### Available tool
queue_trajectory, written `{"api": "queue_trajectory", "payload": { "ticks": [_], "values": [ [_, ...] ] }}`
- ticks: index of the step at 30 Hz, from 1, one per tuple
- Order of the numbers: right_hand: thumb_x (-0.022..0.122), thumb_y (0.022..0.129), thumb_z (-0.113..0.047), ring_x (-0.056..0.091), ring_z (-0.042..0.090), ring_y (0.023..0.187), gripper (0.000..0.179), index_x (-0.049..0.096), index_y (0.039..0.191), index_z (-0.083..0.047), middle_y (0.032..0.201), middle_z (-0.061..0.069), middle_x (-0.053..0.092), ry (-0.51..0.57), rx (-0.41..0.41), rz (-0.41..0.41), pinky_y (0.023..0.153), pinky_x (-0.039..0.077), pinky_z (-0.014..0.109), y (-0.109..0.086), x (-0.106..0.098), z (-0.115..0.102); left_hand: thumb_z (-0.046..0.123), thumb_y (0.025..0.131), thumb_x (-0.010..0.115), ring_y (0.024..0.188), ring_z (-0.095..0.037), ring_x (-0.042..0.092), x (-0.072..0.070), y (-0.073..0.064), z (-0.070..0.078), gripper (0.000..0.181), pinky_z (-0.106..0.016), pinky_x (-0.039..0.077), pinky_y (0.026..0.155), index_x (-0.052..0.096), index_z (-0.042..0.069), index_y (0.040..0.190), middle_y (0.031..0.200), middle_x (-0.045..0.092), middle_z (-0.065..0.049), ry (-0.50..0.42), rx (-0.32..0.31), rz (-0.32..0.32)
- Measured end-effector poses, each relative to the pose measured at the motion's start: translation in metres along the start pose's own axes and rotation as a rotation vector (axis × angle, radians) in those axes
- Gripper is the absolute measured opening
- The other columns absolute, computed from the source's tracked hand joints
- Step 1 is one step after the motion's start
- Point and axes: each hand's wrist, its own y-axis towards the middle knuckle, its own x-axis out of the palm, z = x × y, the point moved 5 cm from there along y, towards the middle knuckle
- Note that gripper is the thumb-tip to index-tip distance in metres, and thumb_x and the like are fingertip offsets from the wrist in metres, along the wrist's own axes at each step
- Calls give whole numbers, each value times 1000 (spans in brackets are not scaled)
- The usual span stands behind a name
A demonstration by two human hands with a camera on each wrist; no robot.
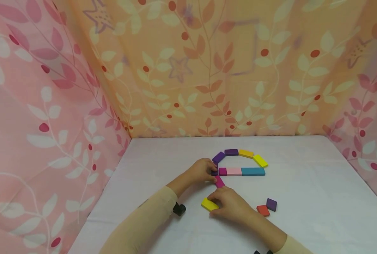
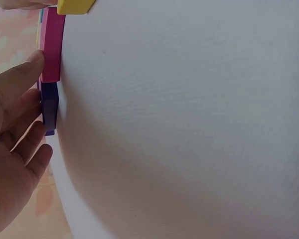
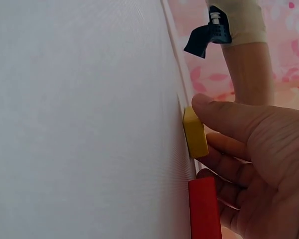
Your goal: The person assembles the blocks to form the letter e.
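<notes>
In the head view my left hand [image 1: 201, 171] rests beside a dark purple block [image 1: 215, 173] and a slanting magenta block [image 1: 219, 181]. Its thumb touches the magenta block and its fingers lie along the purple one, as the left wrist view shows. Lower down, my right hand [image 1: 231, 205] pinches a yellow block [image 1: 209, 204] between thumb and fingers, low over the white surface. Above the hands curves an arc of purple blocks [image 1: 219, 157], an orange-yellow block [image 1: 246, 153] and a bright yellow block [image 1: 260, 161]. My right hand partly covers the magenta block's lower end.
Inside the arc runs a straight row: a small magenta block [image 1: 223, 171], a pink block [image 1: 234, 171] and a blue block [image 1: 253, 171]. A red block [image 1: 263, 210] and a purple block [image 1: 271, 204] lie near my right forearm. Patterned cloth [image 1: 207, 70] surrounds the white table [image 1: 318, 183].
</notes>
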Motion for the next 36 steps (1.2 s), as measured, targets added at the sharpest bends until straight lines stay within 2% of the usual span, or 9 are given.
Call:
{"api": "queue_trajectory", "payload": {
  "ticks": [10,19,24,29,36],
  "values": [
    [86,82,-29,58,7,97,33,78,112,-19,101,-15,71,-42,5,24,89,55,33,1,-1,-3,42,77,90,109,-12,61,-2,6,2,46,-28,47,103,80,15,114,112,73,6,48,4,-22],
    [85,82,-21,58,9,99,30,78,111,-18,102,-13,70,-9,35,43,88,56,34,-3,-29,-1,39,79,89,110,-13,61,-3,6,2,45,-28,47,104,80,14,115,114,72,4,37,2,-36],
    [87,81,-22,59,11,101,31,78,111,-23,103,-13,68,23,146,64,89,57,35,-7,-44,11,37,78,90,114,-14,61,-3,5,0,45,-30,46,106,80,14,115,116,71,3,7,-10,-35],
    [89,78,-24,59,14,107,35,77,111,-26,107,-13,69,52,266,105,94,57,42,-11,-56,30,37,78,90,117,-15,61,-2,5,-1,45,-31,45,107,79,14,116,119,71,3,14,-6,-40],
    [85,83,-21,60,16,107,35,75,116,-23,110,-8,69,21,277,131,94,57,44,-17,-65,47,35,79,90,117,-16,61,-2,7,1,45,-30,45,107,79,12,116,120,72,2,32,23,-46]
  ]
}}
